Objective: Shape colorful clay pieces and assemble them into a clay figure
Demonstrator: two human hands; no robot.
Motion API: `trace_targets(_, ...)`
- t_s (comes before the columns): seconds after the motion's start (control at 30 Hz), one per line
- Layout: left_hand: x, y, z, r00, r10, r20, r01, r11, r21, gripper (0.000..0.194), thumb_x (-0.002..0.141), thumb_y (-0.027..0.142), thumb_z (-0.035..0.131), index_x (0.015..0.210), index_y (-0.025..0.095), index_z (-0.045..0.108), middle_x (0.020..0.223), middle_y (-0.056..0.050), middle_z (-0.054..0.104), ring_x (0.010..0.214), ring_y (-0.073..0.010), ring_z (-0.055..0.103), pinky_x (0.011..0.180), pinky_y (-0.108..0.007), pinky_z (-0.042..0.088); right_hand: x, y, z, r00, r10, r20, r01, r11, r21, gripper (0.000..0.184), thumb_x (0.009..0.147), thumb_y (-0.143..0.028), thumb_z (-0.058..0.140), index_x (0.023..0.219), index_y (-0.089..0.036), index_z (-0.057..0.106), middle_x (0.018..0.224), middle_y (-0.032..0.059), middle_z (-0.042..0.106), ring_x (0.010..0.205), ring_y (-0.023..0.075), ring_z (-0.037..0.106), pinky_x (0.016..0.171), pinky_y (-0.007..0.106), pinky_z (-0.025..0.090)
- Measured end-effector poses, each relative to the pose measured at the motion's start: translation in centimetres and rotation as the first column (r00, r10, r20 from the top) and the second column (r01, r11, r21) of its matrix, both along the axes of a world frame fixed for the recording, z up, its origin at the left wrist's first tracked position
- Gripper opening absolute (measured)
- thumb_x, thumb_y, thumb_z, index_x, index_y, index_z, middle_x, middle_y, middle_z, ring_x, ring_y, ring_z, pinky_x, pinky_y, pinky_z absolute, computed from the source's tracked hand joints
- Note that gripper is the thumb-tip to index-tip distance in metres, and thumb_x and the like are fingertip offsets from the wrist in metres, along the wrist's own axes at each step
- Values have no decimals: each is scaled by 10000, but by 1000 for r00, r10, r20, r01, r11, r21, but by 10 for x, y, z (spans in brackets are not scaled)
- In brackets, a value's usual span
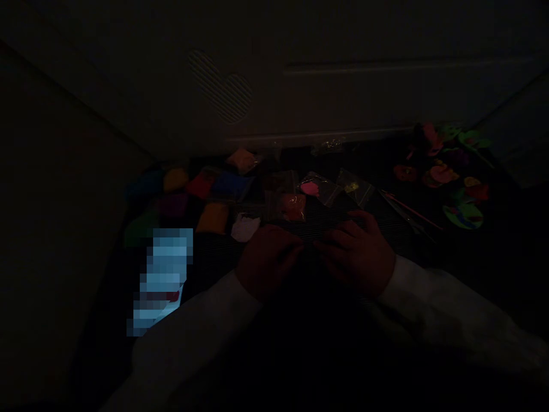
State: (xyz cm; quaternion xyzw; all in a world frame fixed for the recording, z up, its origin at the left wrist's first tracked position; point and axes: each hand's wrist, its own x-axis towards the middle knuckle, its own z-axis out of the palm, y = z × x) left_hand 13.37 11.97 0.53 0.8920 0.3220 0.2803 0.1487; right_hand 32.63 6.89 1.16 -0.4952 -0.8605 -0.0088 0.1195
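In near darkness, the left hand (268, 260) and right hand (362, 254) curl loosely, fingers half bent; whether they hold anything cannot be told. A white packet (245, 229) lies just beyond the left hand's knuckles (likely light, soft and slippery-skinned), probably best pinched at its outer edge.
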Motion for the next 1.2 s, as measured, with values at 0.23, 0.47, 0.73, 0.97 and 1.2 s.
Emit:
trace_targets(0.23,0,0,0,1000,15,5,-15,999,-30,71,733,196,574,785,151,591,753,-24,634,728,-146,561,665,-292,455,-2,0,0,999,-7,39,7,1000,2,223,827,-317,413,949,-246,586,914,-26,613,854,174,472,915,478,216)
trace_targets(0.47,0,0,1,1000,11,8,-11,1000,-24,61,726,189,583,777,156,588,743,-17,634,720,-140,562,665,-283,452,-1,0,1,999,0,53,1,1000,-10,231,830,-314,408,970,-251,581,925,-30,614,853,175,469,914,478,215)
trace_targets(0.73,0,0,1,1000,11,8,-11,999,-37,76,736,204,570,781,148,594,739,-27,634,719,-149,557,657,-294,455,0,-1,-1,1000,-2,21,3,999,-33,238,825,-320,422,989,-256,582,950,-21,615,857,178,470,908,474,207)
trace_targets(0.97,-1,0,0,1000,18,9,-18,999,-34,69,733,202,576,783,158,590,744,-13,630,729,-132,551,673,-280,447,8,0,-4,992,-20,-126,14,999,-48,239,813,-275,465,1022,-251,580,932,-7,629,858,161,493,897,424,216)
trace_targets(1.2,-1,0,1,1000,8,-8,-9,999,-53,71,731,196,575,790,161,593,748,-17,632,728,-142,556,669,-293,448,10,6,-9,981,-28,-191,14,997,-77,191,816,-255,469,953,-261,602,889,-18,632,821,141,501,866,383,219)
